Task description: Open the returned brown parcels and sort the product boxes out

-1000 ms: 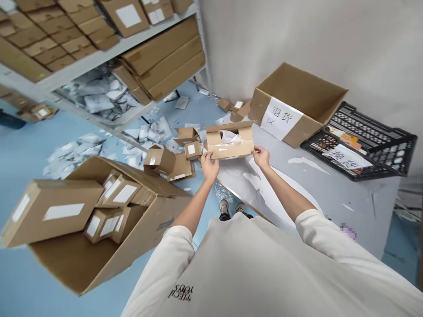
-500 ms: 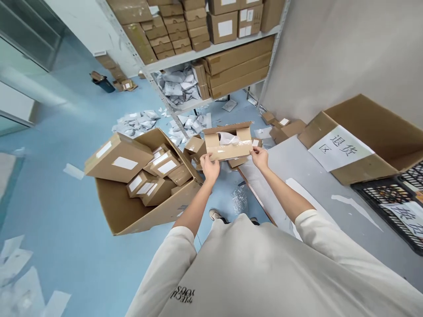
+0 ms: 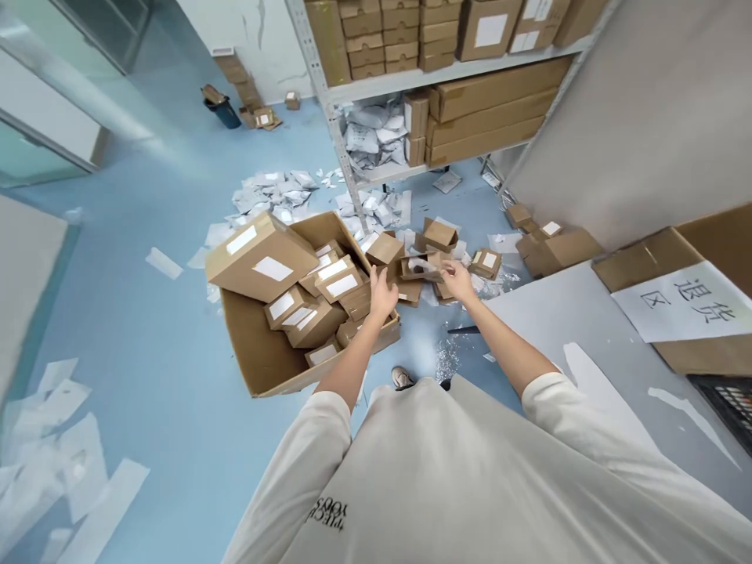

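Note:
My left hand (image 3: 383,294) is empty, its fingers apart, over the edge of a large carton (image 3: 250,368) filled with labelled brown boxes (image 3: 334,278). An open cardboard box (image 3: 416,268) with white wrapping inside appears beyond and between my hands, among the boxes on the floor. It looks much smaller than a moment ago. My right hand (image 3: 458,280) overlaps the right end of that box in view; its fingers reach forward and seem not to grip it.
Loose boxes (image 3: 385,249) and wrapping litter the floor ahead. A metal shelf (image 3: 405,84) holds boxes and white parcels. On my right is a grey table (image 3: 540,313) with a carton bearing a paper sign (image 3: 685,301). Paper sheets (image 3: 76,462) lie at lower left.
The open box has left my hands and is now farther off, near the floor pile. My left hand has opened, and the view has turned left.

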Tool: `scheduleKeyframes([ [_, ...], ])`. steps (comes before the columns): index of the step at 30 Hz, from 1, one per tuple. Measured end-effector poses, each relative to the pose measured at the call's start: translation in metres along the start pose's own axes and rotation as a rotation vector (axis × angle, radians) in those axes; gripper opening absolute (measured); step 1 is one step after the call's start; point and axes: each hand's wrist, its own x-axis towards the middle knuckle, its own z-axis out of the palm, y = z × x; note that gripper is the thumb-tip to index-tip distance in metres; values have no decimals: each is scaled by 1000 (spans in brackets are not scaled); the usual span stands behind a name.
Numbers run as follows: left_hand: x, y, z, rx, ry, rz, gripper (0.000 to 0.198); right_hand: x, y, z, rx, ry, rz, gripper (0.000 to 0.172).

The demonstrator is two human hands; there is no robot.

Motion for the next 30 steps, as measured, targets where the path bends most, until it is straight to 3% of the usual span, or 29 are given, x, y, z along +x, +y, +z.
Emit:
scheduleKeyframes([
  [7,-14,-40,-51,-41,158,-101,53,9,-47,73,15,-250,-86,38],
  [15,-20,-78,-89,-18,271,-275,54,28,-76,152,-2,-497,-134,34],
  [23,15,-118,-116,-20,379,-467,51,79,-83,243,-53,-748,-74,31],
  [30,56,-166,-116,-48,424,-606,52,113,-65,311,-147,-877,-3,43],
])
